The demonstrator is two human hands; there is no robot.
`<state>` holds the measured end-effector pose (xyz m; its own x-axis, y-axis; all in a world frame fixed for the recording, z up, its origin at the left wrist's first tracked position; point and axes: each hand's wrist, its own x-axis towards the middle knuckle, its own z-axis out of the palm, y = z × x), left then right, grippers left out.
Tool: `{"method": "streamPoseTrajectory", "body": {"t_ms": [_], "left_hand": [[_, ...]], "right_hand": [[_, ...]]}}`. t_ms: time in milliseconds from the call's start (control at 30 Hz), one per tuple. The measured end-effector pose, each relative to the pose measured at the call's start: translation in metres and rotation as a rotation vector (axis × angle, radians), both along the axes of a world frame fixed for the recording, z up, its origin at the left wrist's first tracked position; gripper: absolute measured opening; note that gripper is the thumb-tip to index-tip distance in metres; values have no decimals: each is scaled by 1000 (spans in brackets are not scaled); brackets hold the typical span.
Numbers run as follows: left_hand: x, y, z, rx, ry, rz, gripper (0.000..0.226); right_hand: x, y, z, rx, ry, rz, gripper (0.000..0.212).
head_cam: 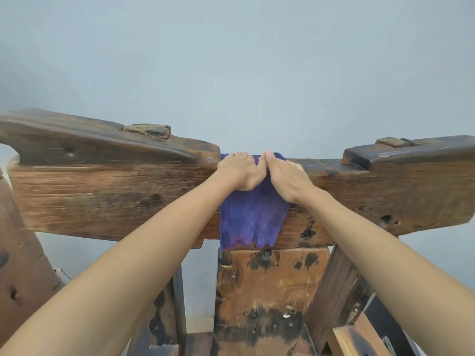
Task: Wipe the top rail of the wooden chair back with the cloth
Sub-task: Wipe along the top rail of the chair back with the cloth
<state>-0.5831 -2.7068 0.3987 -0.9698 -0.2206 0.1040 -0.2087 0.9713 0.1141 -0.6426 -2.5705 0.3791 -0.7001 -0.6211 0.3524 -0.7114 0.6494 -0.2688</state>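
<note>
The wooden chair's thick, worn top rail (102, 191) runs across the view, with a lower dip in its middle. A purple cloth (250, 222) is draped over that dip and hangs down the front face. My left hand (237, 172) lies on the cloth at the left end of the dip, its fingers bent over the rail's top edge. My right hand (286, 176) lies beside it on the cloth, fingers over the top edge too. The two hands touch at the thumbs.
A broad central back slat (270, 291) stands under the rail, with angled slats (339, 286) on either side. Raised wooden pegs (146, 131) stick up from the rail's higher ends. A plain grey-blue wall (231, 60) is close behind.
</note>
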Motion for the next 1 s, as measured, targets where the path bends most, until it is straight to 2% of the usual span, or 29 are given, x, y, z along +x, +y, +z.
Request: {"method": "streamPoseTrajectory", "body": {"t_ms": [67,133,267,533,600,733,933,1000], "left_hand": [[-5,2,1,19,-8,28,71],[-11,2,3,17,-30,40,71],[-30,-4,7,1,-54,74,65],[-73,-21,11,94,-184,116,70],[-81,-24,14,118,-189,167,67],[-91,-21,14,143,-120,231,59],[-78,-8,18,148,-142,180,63],[-73,2,17,132,-136,102,65]], "right_hand": [[-1,-1,6,-39,-76,27,90],[-5,-3,12,10,-86,44,101],[-26,-15,21,150,-97,2,86],[-79,-35,31,180,-399,10,95],[-91,-41,31,188,-392,29,91],[-107,-48,28,96,-244,77,74],[-98,-21,28,163,-312,159,85],[-94,-5,27,168,-267,175,85]]}}
